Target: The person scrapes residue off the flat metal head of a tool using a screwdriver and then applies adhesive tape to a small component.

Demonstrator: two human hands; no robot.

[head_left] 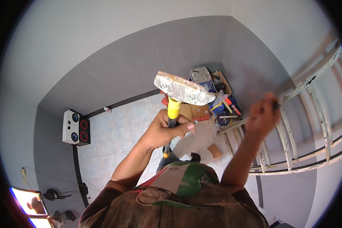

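Observation:
My left hand (pixel 167 131) is wrapped round the dark, yellow-trimmed handle of a hammer (pixel 184 89), held upright. The hammer's broad head is splattered with white and tapers toward the right, with a yellow collar (pixel 174 108) beneath it. Between my left thumb and fingertips pokes a small metal piece (pixel 195 121), perhaps a nail or screw. My right hand (pixel 263 114) is raised in front of a ladder (pixel 285 144), blurred, its fingers curled. Something dark (pixel 275 105) shows at those fingers, too smeared to name.
The white-spotted metal ladder runs along the right side. By the far corner, a paint-stained container (pixel 201 78), buckets (pixel 224 118), tools and a cardboard box (pixel 200 111) crowd the tiled floor. A speaker (pixel 75 127) stands at the left wall; a cardboard scrap (pixel 214 151) lies below.

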